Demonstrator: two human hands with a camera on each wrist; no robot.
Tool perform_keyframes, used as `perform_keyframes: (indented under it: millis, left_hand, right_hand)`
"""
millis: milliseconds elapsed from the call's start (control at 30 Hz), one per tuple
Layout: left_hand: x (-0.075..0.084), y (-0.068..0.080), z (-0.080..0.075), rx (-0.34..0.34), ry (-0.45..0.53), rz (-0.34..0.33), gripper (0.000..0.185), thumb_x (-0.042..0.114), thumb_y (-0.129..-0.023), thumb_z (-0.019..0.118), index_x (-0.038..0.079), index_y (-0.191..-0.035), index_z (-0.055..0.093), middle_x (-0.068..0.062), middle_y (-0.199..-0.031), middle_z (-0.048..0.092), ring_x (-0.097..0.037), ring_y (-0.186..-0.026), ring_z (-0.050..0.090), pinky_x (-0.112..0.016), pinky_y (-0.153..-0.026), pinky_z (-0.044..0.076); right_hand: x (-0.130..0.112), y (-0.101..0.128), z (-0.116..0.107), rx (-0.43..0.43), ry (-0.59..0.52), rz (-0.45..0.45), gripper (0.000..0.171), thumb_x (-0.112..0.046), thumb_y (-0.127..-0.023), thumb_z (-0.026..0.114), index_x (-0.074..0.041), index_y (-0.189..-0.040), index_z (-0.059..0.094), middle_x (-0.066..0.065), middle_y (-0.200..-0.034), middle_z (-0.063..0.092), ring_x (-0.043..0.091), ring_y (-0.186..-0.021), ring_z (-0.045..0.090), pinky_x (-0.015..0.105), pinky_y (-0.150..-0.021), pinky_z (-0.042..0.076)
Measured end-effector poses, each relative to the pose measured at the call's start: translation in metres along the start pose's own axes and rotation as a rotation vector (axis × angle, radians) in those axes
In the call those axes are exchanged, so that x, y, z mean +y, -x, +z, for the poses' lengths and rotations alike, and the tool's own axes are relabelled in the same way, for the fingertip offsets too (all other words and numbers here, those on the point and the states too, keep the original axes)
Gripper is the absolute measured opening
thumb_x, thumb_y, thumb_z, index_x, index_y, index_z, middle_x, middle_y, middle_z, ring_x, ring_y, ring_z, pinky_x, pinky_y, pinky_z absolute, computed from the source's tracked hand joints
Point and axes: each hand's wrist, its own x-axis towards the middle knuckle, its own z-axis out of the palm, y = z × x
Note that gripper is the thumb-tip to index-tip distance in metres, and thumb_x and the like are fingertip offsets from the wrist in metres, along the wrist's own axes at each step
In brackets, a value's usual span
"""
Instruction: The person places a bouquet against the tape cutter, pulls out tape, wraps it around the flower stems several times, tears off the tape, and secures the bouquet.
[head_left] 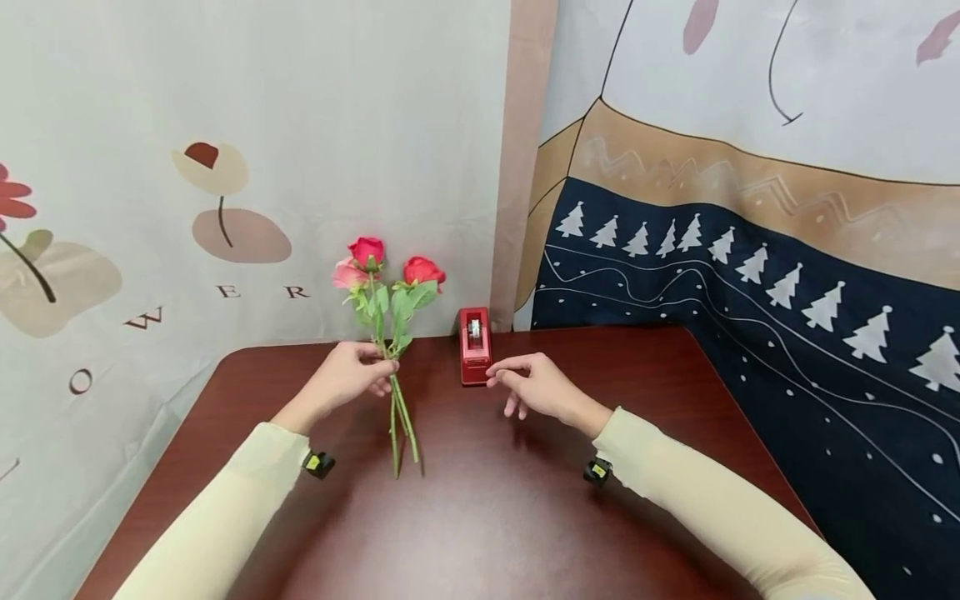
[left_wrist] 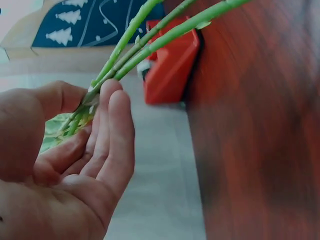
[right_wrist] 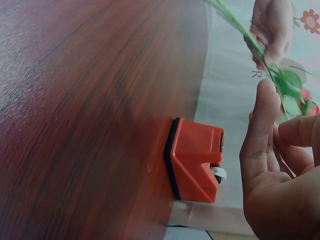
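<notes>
Three artificial roses, two red (head_left: 423,270) and one pink (head_left: 348,273), stand bunched above the back of the table. My left hand (head_left: 349,377) pinches their green stems (left_wrist: 145,50) between thumb and fingers, just under the leaves (head_left: 401,308). Below that grip the stem ends spread apart and slant down over the tabletop. A red tape dispenser (head_left: 475,354) with a roll of tape (right_wrist: 219,174) rests near the back edge. My right hand (head_left: 542,385) hovers beside its front right corner, index finger reaching toward it and the other fingers loosely bent; nothing shows in its fingers.
The dark red-brown wooden table (head_left: 450,517) reaches back to a pale printed curtain (head_left: 420,125). A navy cloth with white trees (head_left: 645,275) hangs along the right side. Each wrist wears a small black device (head_left: 318,464) by the cream sleeve (head_left: 225,500).
</notes>
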Motion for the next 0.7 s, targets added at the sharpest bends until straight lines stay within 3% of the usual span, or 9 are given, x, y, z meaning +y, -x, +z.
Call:
perform_keyframes:
  millis: [233,467,700]
  left_hand:
    - [-0.03,0.017,-0.019,-0.089,0.042,-0.068,0.03,0.015,-0.107,0.07,-0.012,-0.117,0.072,-0.014,-0.087,0.081,-0.024,-0.075,0.081,-0.046,-0.077,0.069]
    - [-0.056,0.021,-0.032,-0.177,-0.001,-0.173,0.025,0.013,-0.105,0.069,-0.011,-0.108,0.073,-0.014,-0.083,0.078,-0.018,-0.07,0.078,-0.042,-0.075,0.069]
    - [-0.072,0.016,-0.042,-0.247,-0.047,-0.239,0.018,0.012,-0.103,0.069,-0.004,-0.098,0.072,-0.012,-0.08,0.076,-0.015,-0.068,0.076,-0.037,-0.071,0.068]
  right_hand:
    - [0.004,0.002,-0.003,0.001,0.01,0.018,0.03,-0.019,-0.113,0.064,-0.002,-0.135,0.075,0.026,-0.126,0.079,0.026,-0.065,0.076,0.03,-0.061,0.062]
    - [0.008,0.002,-0.004,0.012,0.015,0.025,0.028,-0.019,-0.113,0.064,-0.003,-0.132,0.076,0.026,-0.123,0.079,0.041,-0.072,0.077,0.032,-0.061,0.063]
    - [0.01,-0.001,-0.002,-0.002,0.026,0.025,0.028,-0.019,-0.113,0.063,-0.003,-0.132,0.077,0.026,-0.119,0.079,0.019,-0.063,0.073,0.031,-0.061,0.062]
